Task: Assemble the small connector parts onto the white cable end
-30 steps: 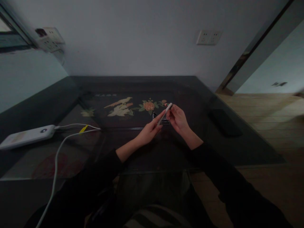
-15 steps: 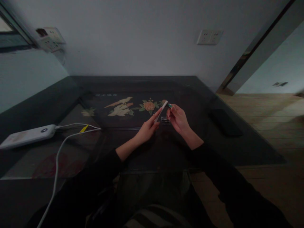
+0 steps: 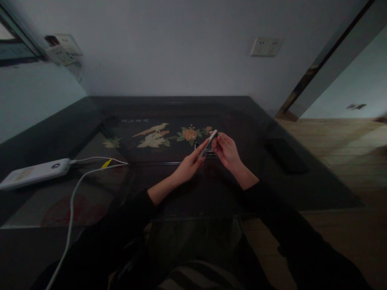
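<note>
While both my hands meet over the middle of the desk (image 3: 90, 133), my left hand (image 3: 189, 165) pinches a slim white pen (image 3: 208, 143) near its lower end. Its long axis runs from 7 o'clock up to 1 o'clock, the far tip pointing at 1 o'clock. My right hand (image 3: 226, 151) is curled, fingertips pinched at that far tip; what they grip there is too small to tell. A small metallic item (image 3: 208, 153) lies on the desk just under the pen, partly hidden by it. At 9 o'clock, well apart, a white power bank (image 3: 34, 172) with white cables (image 3: 72, 201). At 3 o'clock, a dark phone (image 3: 286, 155). At 12 o'clock, a wall socket (image 3: 266, 46).
</note>
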Demonstrator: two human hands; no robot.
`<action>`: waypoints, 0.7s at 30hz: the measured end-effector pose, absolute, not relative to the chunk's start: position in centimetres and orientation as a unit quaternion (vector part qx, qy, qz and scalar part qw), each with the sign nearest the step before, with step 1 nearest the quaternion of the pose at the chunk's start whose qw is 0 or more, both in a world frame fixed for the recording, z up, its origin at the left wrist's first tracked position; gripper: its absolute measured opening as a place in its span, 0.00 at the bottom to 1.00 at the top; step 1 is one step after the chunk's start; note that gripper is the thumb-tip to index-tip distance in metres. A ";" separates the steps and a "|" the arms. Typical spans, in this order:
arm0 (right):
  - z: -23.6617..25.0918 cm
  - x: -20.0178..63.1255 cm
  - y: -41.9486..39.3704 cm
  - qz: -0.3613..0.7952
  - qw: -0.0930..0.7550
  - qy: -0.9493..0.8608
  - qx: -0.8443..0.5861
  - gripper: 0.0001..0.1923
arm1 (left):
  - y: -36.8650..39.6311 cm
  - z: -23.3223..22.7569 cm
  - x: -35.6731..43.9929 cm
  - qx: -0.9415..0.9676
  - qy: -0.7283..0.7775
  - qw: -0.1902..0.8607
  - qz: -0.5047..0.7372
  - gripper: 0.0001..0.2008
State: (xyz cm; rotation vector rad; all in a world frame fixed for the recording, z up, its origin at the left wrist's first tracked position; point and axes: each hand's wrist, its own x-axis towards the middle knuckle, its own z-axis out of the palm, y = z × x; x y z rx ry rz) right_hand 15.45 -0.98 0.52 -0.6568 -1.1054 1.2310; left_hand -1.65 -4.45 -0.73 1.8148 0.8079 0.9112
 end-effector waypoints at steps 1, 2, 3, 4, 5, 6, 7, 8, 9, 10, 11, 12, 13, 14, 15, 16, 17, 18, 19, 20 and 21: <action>0.6 15.4 -1.0 0.539 0.627 -0.484 -0.286 0.20 | -4.5 -0.7 -1.6 0.741 0.324 0.458 0.369 0.32; 0.6 15.4 -1.1 0.543 0.626 -0.483 -0.284 0.20 | -4.5 -0.7 -1.6 0.743 0.320 0.458 0.369 0.32; 0.6 15.4 -1.1 0.546 0.626 -0.480 -0.281 0.19 | -4.5 -0.7 -1.6 0.744 0.315 0.460 0.369 0.32; 0.7 15.4 -1.1 0.550 0.628 -0.476 -0.278 0.19 | -4.5 -0.6 -1.6 0.744 0.310 0.463 0.369 0.32; 0.7 15.4 -1.2 0.552 0.630 -0.472 -0.275 0.19 | -4.5 -0.6 -1.6 0.743 0.307 0.467 0.369 0.32; 0.8 15.4 -1.2 0.552 0.632 -0.470 -0.274 0.19 | -4.5 -0.6 -1.5 0.740 0.305 0.471 0.370 0.32; 0.8 15.4 -1.2 0.551 0.633 -0.469 -0.274 0.19 | -4.5 -0.5 -1.5 0.738 0.304 0.475 0.371 0.32; 0.9 15.4 -1.2 0.549 0.633 -0.470 -0.275 0.19 | -4.5 -0.4 -1.5 0.734 0.304 0.478 0.373 0.32; 0.9 15.4 -1.2 0.547 0.633 -0.472 -0.276 0.19 | -4.5 -0.3 -1.5 0.731 0.306 0.480 0.376 0.32; 0.9 15.4 -1.2 0.544 0.633 -0.475 -0.279 0.19 | -4.5 -0.3 -1.5 0.729 0.311 0.479 0.378 0.32; 0.9 15.4 -1.2 0.542 0.633 -0.477 -0.281 0.19 | -4.5 -0.2 -1.5 0.727 0.316 0.477 0.379 0.32; 0.9 15.4 -1.2 0.540 0.633 -0.478 -0.283 0.20 | -4.5 -0.2 -1.5 0.726 0.323 0.474 0.379 0.31; 1.0 15.4 -1.2 0.538 0.632 -0.479 -0.285 0.20 | -4.5 -0.2 -1.6 0.726 0.330 0.470 0.378 0.31; 1.0 15.4 -1.2 0.537 0.632 -0.480 -0.287 0.20 | -4.4 -0.3 -1.6 0.726 0.337 0.466 0.378 0.31; 1.0 15.4 -1.2 0.535 0.631 -0.481 -0.289 0.20 | -4.3 -0.3 -1.7 0.726 0.342 0.461 0.378 0.31; 1.0 15.4 -1.2 0.534 0.630 -0.484 -0.291 0.21 | -4.2 -0.4 -1.8 0.726 0.345 0.457 0.379 0.31; 1.0 15.4 -1.2 0.532 0.629 -0.486 -0.293 0.21 | -4.1 -0.5 -1.9 0.727 0.349 0.453 0.381 0.31; 1.0 15.4 -1.2 0.530 0.628 -0.489 -0.294 0.21 | -4.0 -0.6 -2.0 0.728 0.353 0.447 0.382 0.31; 1.0 15.3 -1.2 0.529 0.627 -0.491 -0.294 0.21 | -3.9 -0.7 -2.0 0.729 0.356 0.442 0.382 0.31; 1.0 15.3 -1.2 0.529 0.627 -0.492 -0.292 0.21 | -3.9 -0.8 -2.1 0.731 0.359 0.437 0.381 0.31; 1.0 15.3 -1.2 0.530 0.628 -0.491 -0.290 0.21 | -3.8 -0.9 -2.1 0.732 0.362 0.434 0.380 0.31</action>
